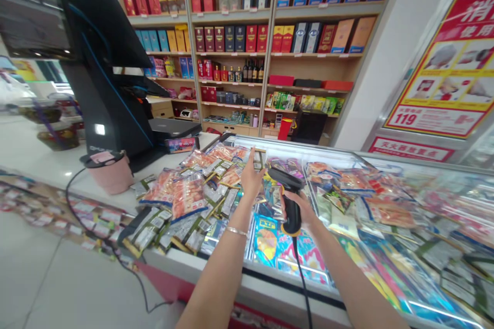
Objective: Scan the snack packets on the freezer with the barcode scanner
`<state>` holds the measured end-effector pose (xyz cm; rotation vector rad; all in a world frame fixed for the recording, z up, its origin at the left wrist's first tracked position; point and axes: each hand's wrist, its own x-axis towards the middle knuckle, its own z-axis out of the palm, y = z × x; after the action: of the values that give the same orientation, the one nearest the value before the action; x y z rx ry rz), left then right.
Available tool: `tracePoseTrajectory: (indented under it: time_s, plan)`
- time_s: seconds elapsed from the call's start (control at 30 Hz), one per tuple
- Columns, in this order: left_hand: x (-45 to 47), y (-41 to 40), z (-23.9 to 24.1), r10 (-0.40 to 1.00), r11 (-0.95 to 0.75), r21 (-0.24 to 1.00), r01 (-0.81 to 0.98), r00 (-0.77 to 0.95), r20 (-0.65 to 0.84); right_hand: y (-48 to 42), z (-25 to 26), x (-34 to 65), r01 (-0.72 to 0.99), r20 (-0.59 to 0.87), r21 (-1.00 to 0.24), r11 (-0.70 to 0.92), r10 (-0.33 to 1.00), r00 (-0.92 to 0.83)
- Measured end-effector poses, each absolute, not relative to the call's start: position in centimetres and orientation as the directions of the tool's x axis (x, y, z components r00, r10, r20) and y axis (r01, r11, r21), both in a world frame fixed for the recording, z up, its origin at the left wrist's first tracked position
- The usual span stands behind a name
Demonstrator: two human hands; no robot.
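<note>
My right hand grips the handle of a black barcode scanner, its head tilted toward the left. A cable hangs down from the handle. My left hand reaches over the heap, index finger stretched out and thumb apart. At those fingertips is a small green and silver packet; whether they touch it I cannot tell. Left of this hand, orange-and-white snack bags lie piled with several green-grey packets. Below the scanner lie blue bags under or on the glass.
A black register screen stand and a pink cup stand left on the counter. A phone leans near a black box. More snack bags lie at right. Shelves of boxed goods line the back; a cable hangs at left.
</note>
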<state>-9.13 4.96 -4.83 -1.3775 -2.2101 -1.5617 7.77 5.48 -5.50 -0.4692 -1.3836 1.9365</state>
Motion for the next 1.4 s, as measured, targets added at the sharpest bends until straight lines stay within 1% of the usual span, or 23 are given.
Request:
tracePoseTrajectory:
  time_s: [0.1,0.2,0.67,0.87,1.13,1.4]
  plan:
    - [-8.79,4.65,-4.43,0.6,0.149,0.706,0.693,-0.63,0.492,5.19,-5.65,7.88,-0.317,0.1,-0.932,-0.178,0.714,-0.693]
    - [-8.52,4.44,-4.17,0.598,0.182,0.709,0.681,-0.65,0.47,5.15,-5.86,7.88,-0.309,0.087,-0.932,-0.188,0.711,-0.697]
    - [-8.44,4.34,-4.2,0.59,0.151,0.709,0.688,-0.639,0.494,4.88,-5.91,7.69,-0.305,0.097,-0.934,-0.187,0.688,-0.719]
    - [-8.33,4.31,-4.18,0.595,0.166,0.704,0.69,-0.64,0.486,4.89,-5.82,7.7,-0.306,0.096,-0.934,-0.187,0.691,-0.716]
    - [-8.44,4.34,-4.31,0.588,0.126,0.715,0.687,-0.633,0.504,4.87,-5.81,7.8,-0.306,0.093,-0.933,-0.19,0.693,-0.715]
    - [-8.16,4.35,-4.05,0.554,0.171,0.724,0.668,-0.673,0.49,4.73,-5.55,7.85,-0.307,0.097,-0.936,-0.174,0.708,-0.699]
